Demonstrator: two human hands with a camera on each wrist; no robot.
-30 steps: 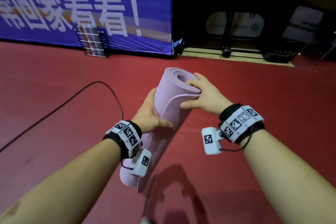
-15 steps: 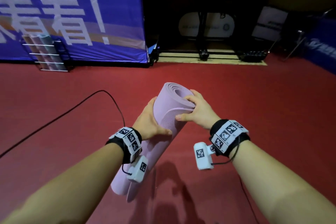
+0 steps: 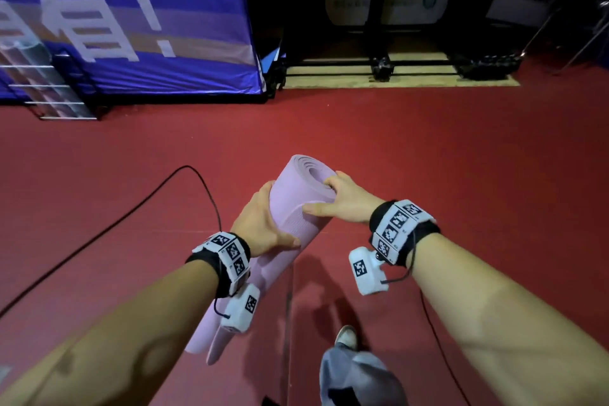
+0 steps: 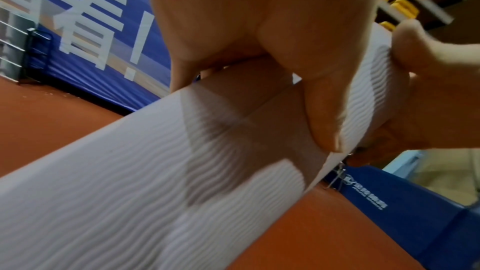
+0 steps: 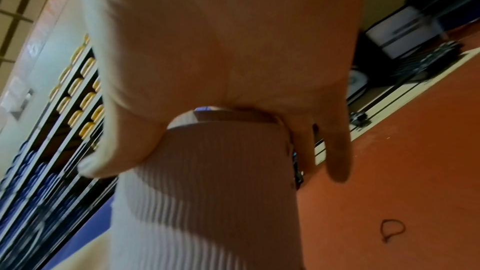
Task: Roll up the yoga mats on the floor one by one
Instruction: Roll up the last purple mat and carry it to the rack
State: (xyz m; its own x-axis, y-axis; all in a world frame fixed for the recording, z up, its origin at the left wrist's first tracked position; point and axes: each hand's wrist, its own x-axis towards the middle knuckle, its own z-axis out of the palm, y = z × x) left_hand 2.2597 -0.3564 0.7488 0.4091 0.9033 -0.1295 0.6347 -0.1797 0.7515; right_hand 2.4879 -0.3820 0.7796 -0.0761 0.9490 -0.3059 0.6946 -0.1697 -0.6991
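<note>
Mat (image 3: 290, 234): 1, rolled, tilted; L hand (image 3: 263, 224) grips middle, R hand (image 3: 342, 199) grips top end.

The big blue fabric banner (image 3: 138, 10) carries large white Chinese characters, cut off at the frame edge; "看" and an exclamation mark "!" read clearly in the left wrist view (image 4: 85, 34). Small white print on the low blue padded barrier (image 4: 369, 196) is illegible.
</note>
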